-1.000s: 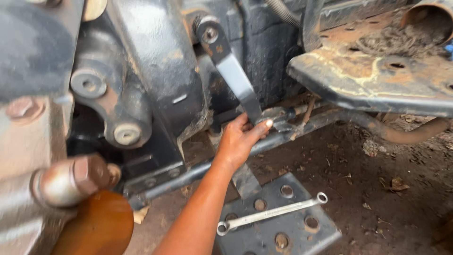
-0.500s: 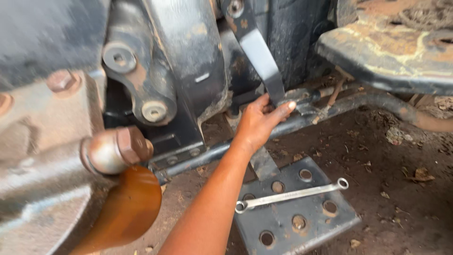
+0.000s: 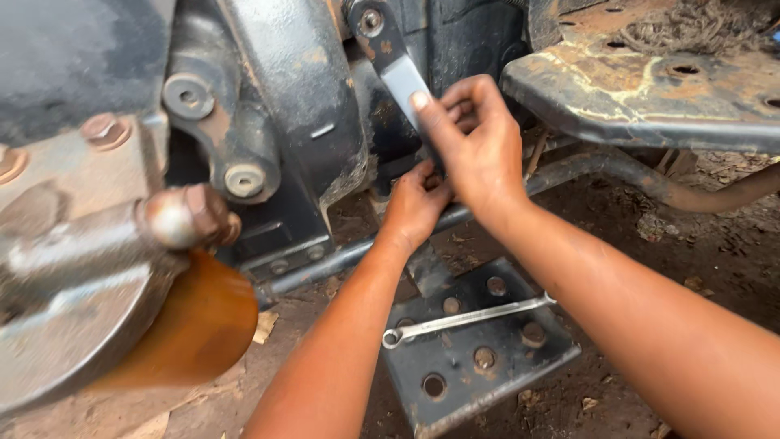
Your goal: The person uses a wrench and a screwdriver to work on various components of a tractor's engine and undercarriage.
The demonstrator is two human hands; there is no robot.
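Brown dirt ground lies under a black, rusty machine. My right hand (image 3: 479,146) is closed around the flat grey metal arm (image 3: 402,77) that hangs from a bolt (image 3: 371,20) on the machine body. My left hand (image 3: 416,203) touches its lower end; I cannot tell its grip. A silver wrench (image 3: 467,315) lies on the step plate (image 3: 504,374) below.

An outdoor repair spot for heavy vehicles, likely a farm or roadside yard: a greasy black machine housing (image 3: 276,122) with large bolts, a rusty mud-caked footplate (image 3: 650,81), a ring spanner (image 3: 467,315) on a steel step (image 3: 479,358), bare dirt ground (image 3: 650,244).
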